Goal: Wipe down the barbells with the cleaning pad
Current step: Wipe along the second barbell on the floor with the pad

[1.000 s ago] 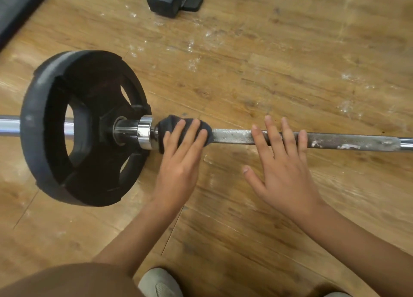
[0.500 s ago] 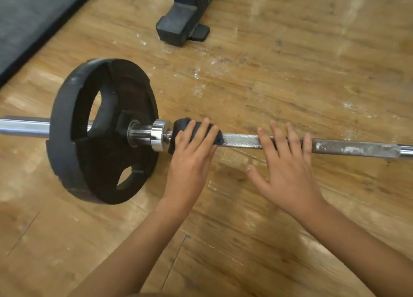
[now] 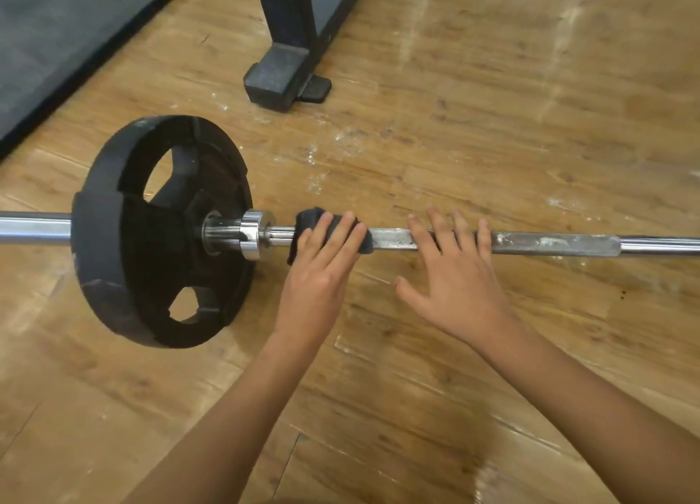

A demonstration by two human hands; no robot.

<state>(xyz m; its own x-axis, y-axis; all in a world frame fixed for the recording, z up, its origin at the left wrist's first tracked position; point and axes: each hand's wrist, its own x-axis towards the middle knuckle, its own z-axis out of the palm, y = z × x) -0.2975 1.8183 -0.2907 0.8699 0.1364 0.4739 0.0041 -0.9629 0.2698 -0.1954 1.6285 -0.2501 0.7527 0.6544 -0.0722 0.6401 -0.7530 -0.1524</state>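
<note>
Head view: left hand (image 3: 318, 276) is pressing the cleaning pad (image 3: 305, 219) onto the barbell (image 3: 394, 236) just beside the collar (image 3: 252, 234), fingers flat, grip wide. Right hand (image 3: 450, 287) is resting open on the knurling, holding nothing. Wrapping the pad round and pushing toward the chalky patch (image 3: 549, 243) would likely clean better. Barbell is lying on scuffed wooden floor (image 3: 492, 124); rack foot (image 3: 276, 75) and dark mat (image 3: 57, 30) beyond.
</note>
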